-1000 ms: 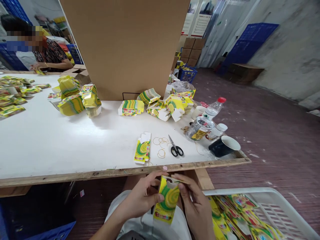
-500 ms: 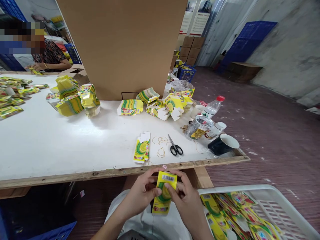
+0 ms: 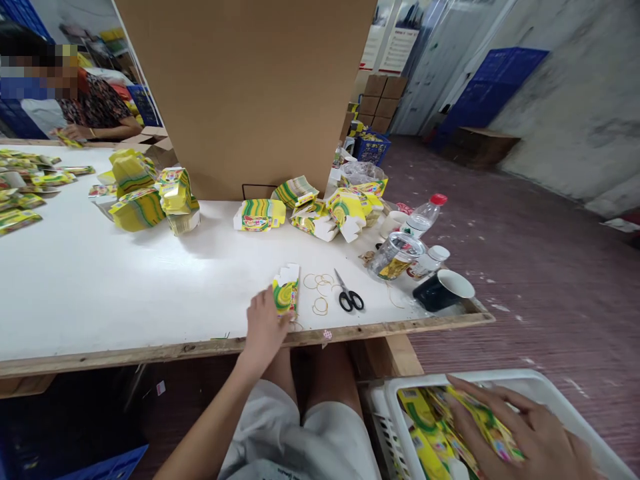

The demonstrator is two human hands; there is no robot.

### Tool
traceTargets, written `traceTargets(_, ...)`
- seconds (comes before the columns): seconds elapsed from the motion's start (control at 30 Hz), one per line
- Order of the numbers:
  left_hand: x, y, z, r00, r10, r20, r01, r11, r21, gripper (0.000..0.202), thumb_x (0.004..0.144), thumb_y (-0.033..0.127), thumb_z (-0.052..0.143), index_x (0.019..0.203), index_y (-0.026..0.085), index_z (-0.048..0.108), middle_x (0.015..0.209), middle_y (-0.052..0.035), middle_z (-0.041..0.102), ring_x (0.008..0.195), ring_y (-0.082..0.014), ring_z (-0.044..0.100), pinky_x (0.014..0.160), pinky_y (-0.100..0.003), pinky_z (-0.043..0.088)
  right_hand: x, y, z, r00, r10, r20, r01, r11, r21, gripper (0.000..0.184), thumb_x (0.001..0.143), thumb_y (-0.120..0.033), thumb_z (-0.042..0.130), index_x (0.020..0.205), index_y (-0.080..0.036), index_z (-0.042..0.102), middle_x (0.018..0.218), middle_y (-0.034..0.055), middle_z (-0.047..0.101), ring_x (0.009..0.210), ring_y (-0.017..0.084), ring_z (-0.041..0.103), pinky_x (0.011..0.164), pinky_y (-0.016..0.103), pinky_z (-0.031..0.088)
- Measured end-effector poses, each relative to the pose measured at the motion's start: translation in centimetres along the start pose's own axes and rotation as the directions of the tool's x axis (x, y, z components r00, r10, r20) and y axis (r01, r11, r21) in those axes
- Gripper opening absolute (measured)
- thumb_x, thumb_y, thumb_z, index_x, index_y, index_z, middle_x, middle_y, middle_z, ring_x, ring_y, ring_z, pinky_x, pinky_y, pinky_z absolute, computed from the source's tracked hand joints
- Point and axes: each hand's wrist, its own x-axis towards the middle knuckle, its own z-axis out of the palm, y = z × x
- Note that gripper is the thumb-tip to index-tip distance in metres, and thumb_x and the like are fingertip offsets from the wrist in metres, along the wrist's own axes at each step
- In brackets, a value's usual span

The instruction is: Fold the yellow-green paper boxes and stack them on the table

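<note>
My left hand (image 3: 267,323) is at the table's front edge, its fingers at the left side of a flattened yellow-green carton (image 3: 286,290) and its thumb at the lower end. The carton lies on the white tabletop, its white flaps pointing away from me. Over the white basket (image 3: 537,380) at lower right, my right hand (image 3: 530,430) is blurred, with thumb and fingers apart. Below and between them are flat printed cartons (image 3: 425,433); the palm hides part of the pile.
Rubber bands (image 3: 320,305) and black-handled scissors (image 3: 351,300) lie right of the carton. A jar (image 3: 397,257), bottles and a dark mug (image 3: 443,292) stand at the right edge. Folded carton bundles (image 3: 260,215) sit before a tall cardboard sheet (image 3: 250,100). Another person (image 3: 100,110) sits at far left.
My hands have parted from the yellow carton held over my lap. The left has moved up to the carton on the table; the right has swung over to the basket.
</note>
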Motion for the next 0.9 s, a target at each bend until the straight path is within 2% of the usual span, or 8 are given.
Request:
traceTargets(0.1,1.9,-1.6,0.6,0.996,-0.081,-0.027,0.083,0.992,0.093,0.038,0.083,0.021,0.065,0.119,0.013,0.056,0.12,-0.0184,0.058,0.122,-0.0371,0.047,0.098,-0.052,0.037,-0.2,-0.4,0.2,1.0,-0.007,0.006,0.006,0.994,0.112,0.047,0.085,-0.066,0.049,0.09,-0.027,0.075,0.091,0.0107,0.067,0.084,0.033,0.062,0.077,0.05,0.043)
traceTargets(0.23,2.2,-2.5,1.3,0.993,-0.116,-0.012,0.116,0.984,0.134,0.024,0.081,0.018,0.065,0.105,0.015,0.06,0.11,-0.0133,0.062,0.114,-0.0332,0.053,0.094,-0.046,0.037,0.4,-4.9,2.6,0.998,0.034,0.055,-0.051,0.938,0.342,0.034,0.089,-0.054,0.053,0.087,-0.025,0.071,0.088,0.008,0.069,0.083,0.028,0.064,0.076,0.042,0.047)
traceTargets(0.37,2.4,-2.7,1.4,0.987,-0.159,-0.015,0.16,0.98,0.115,0.032,0.078,0.018,0.068,0.107,0.017,0.056,0.11,-0.0116,0.064,0.112,-0.0313,0.055,0.092,-0.042,0.038,1.3,-8.1,3.9,0.993,0.038,0.114,-0.09,0.866,0.492,0.027,0.09,-0.047,0.056,0.087,-0.025,0.07,0.089,0.0067,0.07,0.083,0.024,0.065,0.074,0.036,0.051)
traceTargets(0.57,2.8,-3.1,1.1,0.981,-0.189,-0.043,0.187,0.982,-0.039,0.026,0.073,0.015,0.068,0.095,0.018,0.053,0.097,-0.0088,0.066,0.103,-0.0303,0.058,0.087,-0.042,0.039,1.1,-8.6,4.0,0.985,0.054,0.164,-0.137,0.825,0.549,0.027,0.091,-0.046,0.057,0.087,-0.024,0.07,0.088,0.0071,0.071,0.08,0.023,0.066,0.069,0.033,0.052)
traceTargets(0.73,1.1,-1.9,-0.9,0.997,-0.08,-0.013,0.073,0.952,-0.297,0.007,0.082,0.02,0.054,0.079,0.021,0.048,0.076,-0.0005,0.06,0.074,-0.0186,0.058,0.07,-0.03,0.044,0.6,-9.9,3.9,0.991,0.047,0.129,-0.114,0.805,0.582,0.018,0.092,-0.037,0.057,0.091,-0.024,0.068,0.088,0.0058,0.07,0.076,0.021,0.064,0.065,0.03,0.051)
traceTargets(0.8,-0.8,-0.5,-1.7,1.0,0.004,0.012,0.001,0.916,-0.401,0.008,0.085,0.024,0.053,0.08,0.021,0.047,0.078,0.0001,0.06,0.073,-0.0164,0.058,0.069,-0.027,0.046,0.6,-11.2,4.1,0.997,0.019,0.078,-0.063,0.791,0.608,0.017,0.093,-0.031,0.057,0.106,-0.025,0.065,0.104,0.0077,0.069,0.087,0.022,0.064,0.068,0.03,0.051)
traceTargets(0.87,-3.0,1.0,-2.2,0.993,0.098,0.066,-0.051,0.862,-0.504,0.01,0.085,0.028,0.056,0.084,0.021,0.048,0.079,0.0,0.061,0.073,-0.0156,0.058,0.069,-0.026,0.047,0.6,-12.7,4.3,0.999,-0.031,0.028,0.007,0.783,0.622,0.032,0.093,-0.027,0.056,0.125,-0.026,0.057,0.127,0.0107,0.061,0.105,0.026,0.061,0.075,0.034,0.051)
traceTargets(0.9,-4.2,1.7,-2.2,0.975,0.181,0.131,-0.055,0.764,-0.643,0.012,0.086,0.029,0.057,0.085,0.021,0.048,0.08,-0.0009,0.061,0.074,-0.0161,0.058,0.069,-0.026,0.047,0.6,-13.3,4.4,0.998,-0.058,0.021,0.032,0.779,0.626,0.04,0.093,-0.027,0.056,0.133,-0.026,0.052,0.135,0.0117,0.057,0.111,0.027,0.058,0.078,0.036,0.051)
